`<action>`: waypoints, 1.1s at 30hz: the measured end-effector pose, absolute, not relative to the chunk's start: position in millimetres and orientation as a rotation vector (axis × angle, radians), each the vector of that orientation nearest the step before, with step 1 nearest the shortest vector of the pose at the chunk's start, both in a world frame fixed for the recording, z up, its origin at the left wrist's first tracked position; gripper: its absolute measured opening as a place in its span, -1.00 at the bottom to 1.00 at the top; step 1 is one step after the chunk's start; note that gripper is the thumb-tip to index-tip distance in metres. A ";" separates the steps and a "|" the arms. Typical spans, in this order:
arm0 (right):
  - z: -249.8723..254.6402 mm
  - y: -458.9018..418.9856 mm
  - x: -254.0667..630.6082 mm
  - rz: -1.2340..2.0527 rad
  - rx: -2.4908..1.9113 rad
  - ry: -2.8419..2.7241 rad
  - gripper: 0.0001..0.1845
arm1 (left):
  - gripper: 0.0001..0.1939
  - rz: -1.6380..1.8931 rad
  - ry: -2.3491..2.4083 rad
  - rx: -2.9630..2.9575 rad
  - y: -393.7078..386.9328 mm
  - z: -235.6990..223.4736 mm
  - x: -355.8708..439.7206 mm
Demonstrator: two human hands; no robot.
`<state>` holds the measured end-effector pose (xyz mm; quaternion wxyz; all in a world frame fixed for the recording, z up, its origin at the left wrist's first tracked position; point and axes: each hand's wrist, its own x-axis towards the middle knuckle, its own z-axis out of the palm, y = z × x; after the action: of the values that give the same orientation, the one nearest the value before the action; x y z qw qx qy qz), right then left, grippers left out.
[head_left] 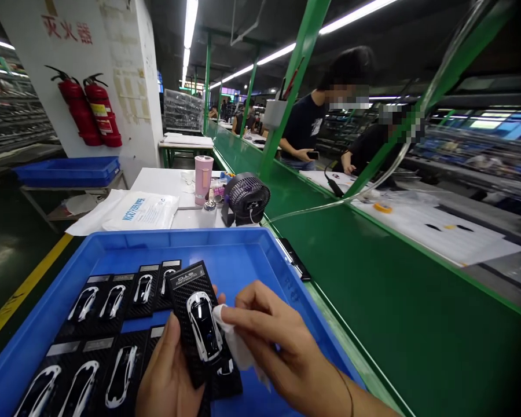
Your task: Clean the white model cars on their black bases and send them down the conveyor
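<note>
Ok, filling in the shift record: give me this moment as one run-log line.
left hand: holds black carbon-pattern card | right hand: white cloth on its car figure | under: blue tray of similar cards

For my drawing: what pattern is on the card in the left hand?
The card is black carbon-fibre weave, best in the head view.

A blue plastic tray [238, 249] is set directly beneath the left hand [169, 373] and the right hand [282, 341], and black carbon-patterned cards [143, 292] with white car-shaped pieces are laid in rows in it. To the right of the hands, a green workbench [399, 295] is run alongside the tray. Beyond the hands, a pink tumbler [204, 179], a small black desk fan [246, 200] and a white packet [139, 211] are placed on a white table [160, 188].
</note>
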<state>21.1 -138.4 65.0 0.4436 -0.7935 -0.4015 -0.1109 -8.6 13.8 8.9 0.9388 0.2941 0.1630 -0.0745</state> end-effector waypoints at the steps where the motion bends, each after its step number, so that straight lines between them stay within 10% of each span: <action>1: 63.7 -137.2 18.2 -0.301 -1.986 -1.012 -0.58 | -0.67 -0.173 0.366 0.543 11.6 9.5 -10.2; 33: 44.2 -143.8 14.4 -0.340 -1.980 -0.945 -0.54 | -0.64 -0.219 0.512 0.534 5.5 16.8 -11.1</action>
<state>14.4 -143.8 44.2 0.4446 -0.7989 -0.3811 -0.1370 -11.1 5.5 16.8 0.9266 0.2605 0.2495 -0.1068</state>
